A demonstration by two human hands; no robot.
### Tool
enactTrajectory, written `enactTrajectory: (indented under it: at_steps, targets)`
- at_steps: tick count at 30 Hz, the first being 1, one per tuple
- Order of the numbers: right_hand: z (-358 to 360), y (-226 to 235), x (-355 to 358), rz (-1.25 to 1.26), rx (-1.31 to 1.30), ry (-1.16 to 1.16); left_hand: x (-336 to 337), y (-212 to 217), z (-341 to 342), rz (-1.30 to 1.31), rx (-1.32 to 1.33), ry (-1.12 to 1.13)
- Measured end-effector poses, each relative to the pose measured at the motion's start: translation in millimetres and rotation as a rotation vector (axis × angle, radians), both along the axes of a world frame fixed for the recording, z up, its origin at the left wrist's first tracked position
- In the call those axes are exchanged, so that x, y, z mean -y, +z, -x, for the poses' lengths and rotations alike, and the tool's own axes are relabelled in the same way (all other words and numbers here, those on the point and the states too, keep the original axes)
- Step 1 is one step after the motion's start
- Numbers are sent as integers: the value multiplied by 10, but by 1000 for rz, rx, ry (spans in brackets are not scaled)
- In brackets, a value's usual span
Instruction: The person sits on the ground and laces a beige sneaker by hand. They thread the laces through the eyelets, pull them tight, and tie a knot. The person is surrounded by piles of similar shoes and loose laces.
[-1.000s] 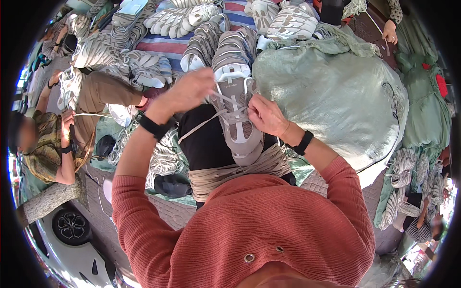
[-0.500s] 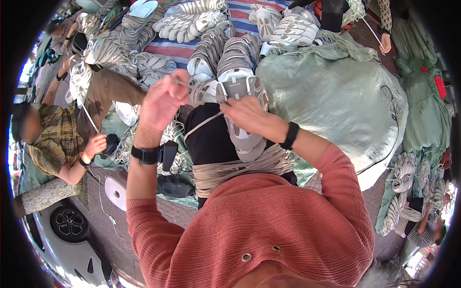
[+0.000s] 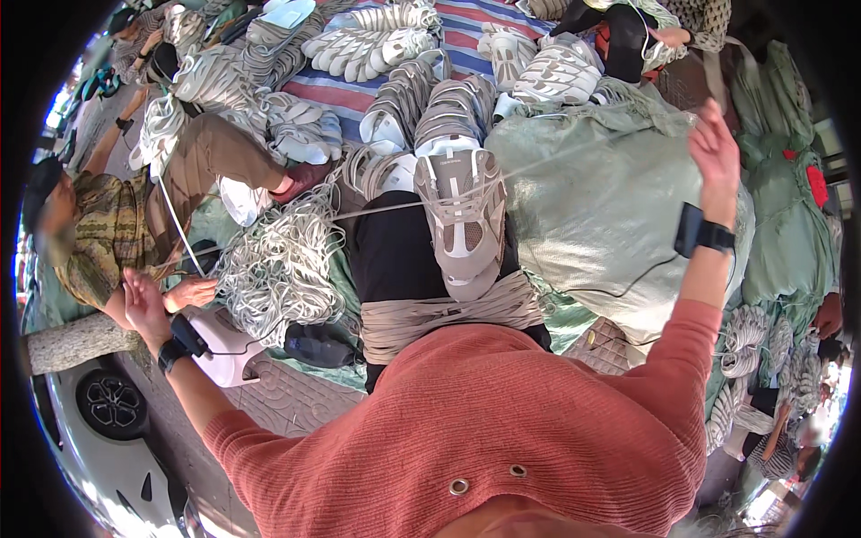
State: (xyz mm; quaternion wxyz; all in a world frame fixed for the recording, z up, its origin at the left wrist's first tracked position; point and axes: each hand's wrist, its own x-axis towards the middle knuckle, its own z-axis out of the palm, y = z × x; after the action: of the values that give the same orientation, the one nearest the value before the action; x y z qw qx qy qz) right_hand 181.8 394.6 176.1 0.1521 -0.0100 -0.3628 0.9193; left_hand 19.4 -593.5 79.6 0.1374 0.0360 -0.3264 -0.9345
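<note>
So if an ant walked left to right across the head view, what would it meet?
The person's bare left hand → a tangled heap of off-white laces → a grey-and-white shoe upper → the bare right hand → a bright red patch.

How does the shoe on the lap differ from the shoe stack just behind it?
The shoe is a single piece; the shoe stack is many nested together. The shoe shows its whole front, toe toward the person, while the stack shows mostly overlapping edges. A lace runs out from the shoe; none is plain on the stack. Both are greyish and white.
</note>
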Motion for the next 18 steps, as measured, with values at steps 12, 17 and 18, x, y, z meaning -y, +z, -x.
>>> enactTrajectory:
  at_steps: [12,17,18]
  targets:
    - [-1967,-1365,-2084,85,480,-739,230,-646,-381,450,282,161]
    - [-1486,-1909,-1345,-305,764,-1041,-3133,-562,-339,1351,-182,-112]
    - [-1307,-1874,-1298,-344,585,-919,-3550,-678,-350,1193,-197,-229]
